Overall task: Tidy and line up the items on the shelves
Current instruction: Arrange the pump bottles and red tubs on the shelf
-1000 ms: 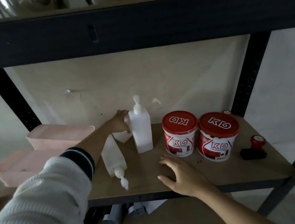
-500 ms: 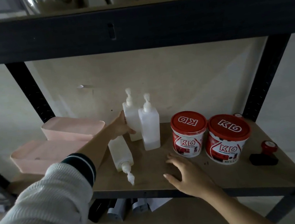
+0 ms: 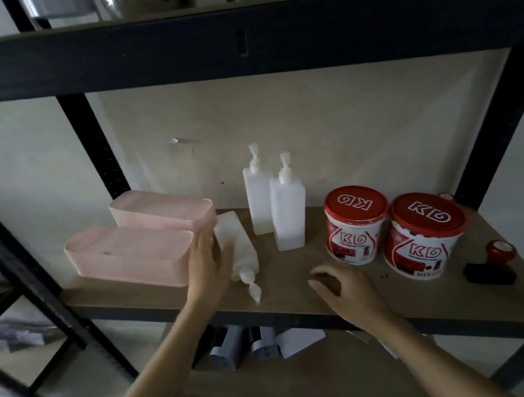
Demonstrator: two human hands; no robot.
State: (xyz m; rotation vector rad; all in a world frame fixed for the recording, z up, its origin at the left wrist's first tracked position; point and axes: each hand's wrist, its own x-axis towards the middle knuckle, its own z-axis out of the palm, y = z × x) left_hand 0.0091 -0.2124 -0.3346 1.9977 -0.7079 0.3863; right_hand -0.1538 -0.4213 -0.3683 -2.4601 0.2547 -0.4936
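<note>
Two white pump bottles stand upright together at the back of the wooden shelf (image 3: 299,296): the rear bottle (image 3: 257,199) and the front bottle (image 3: 289,214). A third white pump bottle (image 3: 239,250) lies on its side, nozzle pointing to the front edge. My left hand (image 3: 206,267) is blurred and reaches along the lying bottle's left side; whether it grips the bottle is unclear. My right hand (image 3: 344,287) hovers with loosely curled fingers over the shelf's front, holding nothing. Two red-lidded KD tubs, the left tub (image 3: 355,229) and the right tub (image 3: 424,237), stand to the right.
Two pink rectangular bins, the front bin (image 3: 129,254) and the back bin (image 3: 163,210), sit at the shelf's left. A red-knobbed black stamp (image 3: 493,264) lies at the right front. Black uprights and a beam (image 3: 234,36) frame the bay. Grey items (image 3: 239,346) lie on the shelf below.
My left hand let go of the rear upright bottle and came forward and down to the lying bottle. My right hand lifted slightly off the shelf. The view shifted left.
</note>
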